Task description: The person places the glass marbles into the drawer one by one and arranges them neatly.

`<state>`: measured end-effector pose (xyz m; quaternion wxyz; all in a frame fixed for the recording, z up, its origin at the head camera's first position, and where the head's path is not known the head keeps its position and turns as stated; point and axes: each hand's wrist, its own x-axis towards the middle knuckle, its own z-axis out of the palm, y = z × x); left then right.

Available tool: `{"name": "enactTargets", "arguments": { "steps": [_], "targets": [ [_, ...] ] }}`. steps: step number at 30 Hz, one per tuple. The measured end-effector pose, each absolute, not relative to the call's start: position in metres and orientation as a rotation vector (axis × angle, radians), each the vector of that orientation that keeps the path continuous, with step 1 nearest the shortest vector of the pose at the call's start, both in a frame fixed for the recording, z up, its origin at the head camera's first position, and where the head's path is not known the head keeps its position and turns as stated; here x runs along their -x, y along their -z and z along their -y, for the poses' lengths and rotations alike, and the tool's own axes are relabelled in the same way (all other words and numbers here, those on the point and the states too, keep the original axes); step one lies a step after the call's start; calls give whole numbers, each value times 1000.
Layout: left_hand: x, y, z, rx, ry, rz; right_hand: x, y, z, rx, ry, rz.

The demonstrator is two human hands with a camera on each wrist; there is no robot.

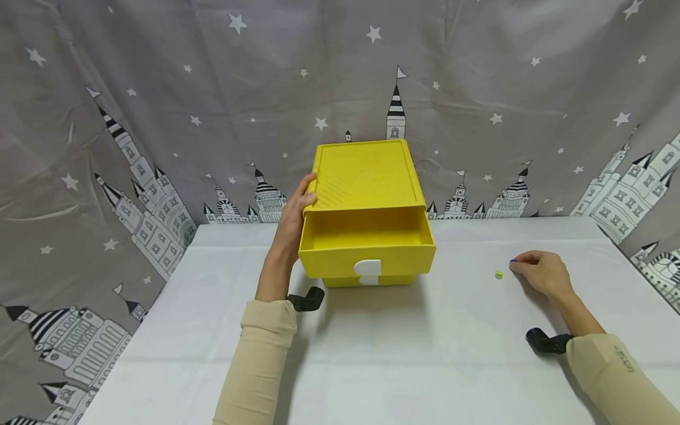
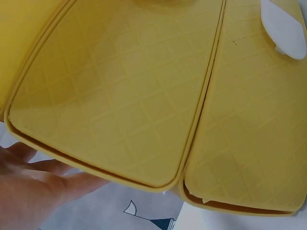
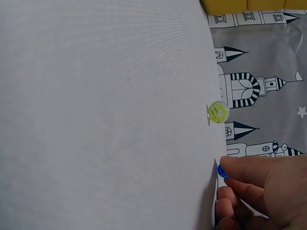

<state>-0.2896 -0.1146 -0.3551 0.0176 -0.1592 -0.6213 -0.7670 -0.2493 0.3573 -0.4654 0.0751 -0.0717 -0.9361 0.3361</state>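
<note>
A yellow drawer box [image 1: 366, 174] stands on the white table, its upper drawer [image 1: 329, 261] pulled out with a bare yellow inside showing. My left hand [image 1: 291, 221] rests against the left side of the box, fingertips at its top edge; in the left wrist view its fingers lie along the side. On the right, my right hand [image 1: 543, 274] pinches a small blue marble [image 3: 221, 171] between thumb and forefinger, low at the table surface. Just left of that hand lies a clear marble [image 3: 218, 112] with a yellow-green core, apart from the fingers.
White handles [image 1: 368, 268] sit on the drawer fronts, and the lower drawer [image 1: 340, 283] is pushed in. Behind the table [image 1: 372, 378] hangs a grey cloth [image 1: 297, 106] printed with castles and stars.
</note>
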Motion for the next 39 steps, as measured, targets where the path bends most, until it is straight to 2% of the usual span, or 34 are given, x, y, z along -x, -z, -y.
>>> {"name": "enactTargets", "arguments": {
  "steps": [39],
  "targets": [
    [290, 356, 114, 487, 2395, 1911, 236, 456, -355, 253, -1131, 2783]
  ]
}}
